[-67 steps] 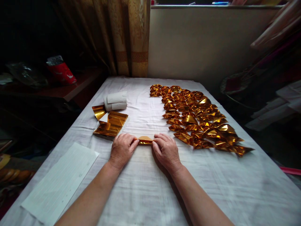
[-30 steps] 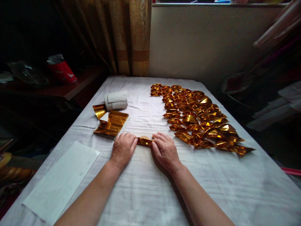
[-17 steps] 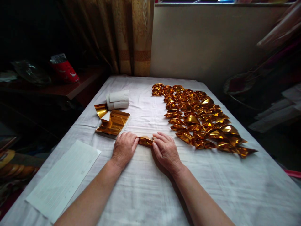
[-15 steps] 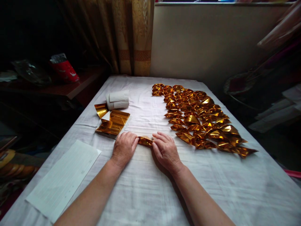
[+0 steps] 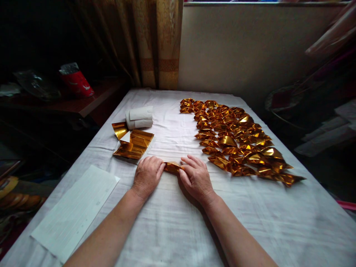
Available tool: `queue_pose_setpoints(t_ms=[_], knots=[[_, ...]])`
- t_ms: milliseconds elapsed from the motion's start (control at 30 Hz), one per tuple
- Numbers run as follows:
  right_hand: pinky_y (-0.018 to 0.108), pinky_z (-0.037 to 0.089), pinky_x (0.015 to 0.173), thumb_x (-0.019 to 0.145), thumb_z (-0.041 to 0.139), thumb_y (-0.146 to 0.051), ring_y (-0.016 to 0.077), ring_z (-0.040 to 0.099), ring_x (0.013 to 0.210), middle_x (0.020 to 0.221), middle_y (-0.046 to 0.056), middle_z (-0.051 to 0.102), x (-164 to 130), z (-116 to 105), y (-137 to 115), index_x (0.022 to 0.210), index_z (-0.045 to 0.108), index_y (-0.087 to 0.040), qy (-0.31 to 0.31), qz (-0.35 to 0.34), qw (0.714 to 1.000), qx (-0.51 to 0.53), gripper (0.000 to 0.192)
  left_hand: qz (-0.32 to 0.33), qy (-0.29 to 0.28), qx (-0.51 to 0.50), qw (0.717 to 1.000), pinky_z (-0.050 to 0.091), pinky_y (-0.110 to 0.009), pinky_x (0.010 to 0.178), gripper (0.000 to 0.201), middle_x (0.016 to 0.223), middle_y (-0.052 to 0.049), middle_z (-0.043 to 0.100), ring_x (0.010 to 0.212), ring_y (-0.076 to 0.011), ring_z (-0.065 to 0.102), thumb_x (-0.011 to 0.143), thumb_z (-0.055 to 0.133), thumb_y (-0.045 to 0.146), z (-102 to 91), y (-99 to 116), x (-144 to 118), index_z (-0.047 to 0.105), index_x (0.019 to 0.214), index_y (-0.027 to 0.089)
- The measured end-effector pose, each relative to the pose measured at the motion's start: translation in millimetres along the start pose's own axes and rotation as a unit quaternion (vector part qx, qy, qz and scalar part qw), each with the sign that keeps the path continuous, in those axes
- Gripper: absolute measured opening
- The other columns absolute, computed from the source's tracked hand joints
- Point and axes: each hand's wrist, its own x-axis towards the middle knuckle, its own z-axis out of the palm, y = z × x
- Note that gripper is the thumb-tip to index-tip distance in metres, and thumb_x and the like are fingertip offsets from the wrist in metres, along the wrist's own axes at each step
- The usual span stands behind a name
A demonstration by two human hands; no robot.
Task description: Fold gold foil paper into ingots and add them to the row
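Note:
A small folded piece of gold foil paper [image 5: 172, 167] lies on the white cloth between my two hands. My left hand [image 5: 147, 175] pinches its left end and my right hand [image 5: 195, 178] pinches its right end, both resting on the cloth. To the right, several folded gold foil pieces [image 5: 236, 139] lie in rows. At the left sits a stack of flat gold foil sheets [image 5: 133, 145], with a white paper roll [image 5: 139, 118] just behind it.
A white cloth [image 5: 172, 226] covers the table. A white lined sheet [image 5: 75, 211] lies at the near left. A red packet [image 5: 75, 82] stands on a dark shelf at left. A curtain [image 5: 155, 44] and a wall are behind the table.
My hands have drawn closer together, and the gold piece between them looks shorter and more bunched than before. The view shifted slightly.

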Motion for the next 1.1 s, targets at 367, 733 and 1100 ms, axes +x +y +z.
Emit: queue_pose_setpoints(t_ms=[367, 733, 1100], knots=[[0.047, 0.038, 0.104, 0.093, 0.048, -0.021, 0.0268, 0.055, 0.12, 0.118, 0.007, 0.07, -0.4, 2.5, 0.6, 0.085, 0.069, -0.021, -0.005, 0.026, 1.0, -0.004, 0.023, -0.008, -0.029, 0.021, 0.999, 0.039, -0.036, 0.077, 0.019, 0.086, -0.004, 0.066, 0.084, -0.0232, 0.057, 0.096, 0.048, 0.029, -2.8, 5.3, -1.5, 0.062, 0.087, 0.021], [0.047, 0.037, 0.106, 0.093, 0.048, -0.022, 0.0264, 0.051, 0.125, 0.124, 0.008, 0.067, -1.0, 0.5, 0.1, 0.09, 0.07, -0.022, -0.02, -0.006, 1.0, 0.011, 0.022, -0.01, -0.03, 0.025, 0.999, 0.04, -0.037, 0.076, 0.02, 0.085, -0.006, 0.065, 0.084, -0.0241, 0.057, 0.097, 0.045, 0.027, -3.3, 5.8, -0.3, 0.062, 0.088, 0.02], [0.047, 0.038, 0.106, 0.094, 0.048, -0.023, 0.0261, 0.052, 0.125, 0.126, 0.008, 0.066, -0.7, -0.3, 0.1, 0.087, 0.068, -0.021, -0.024, -0.017, 0.999, 0.02, 0.021, -0.005, -0.037, 0.023, 0.999, 0.04, -0.037, 0.076, 0.019, 0.086, -0.006, 0.064, 0.083, -0.0233, 0.056, 0.097, 0.046, 0.027, -2.6, 5.6, -1.3, 0.062, 0.089, 0.02]])
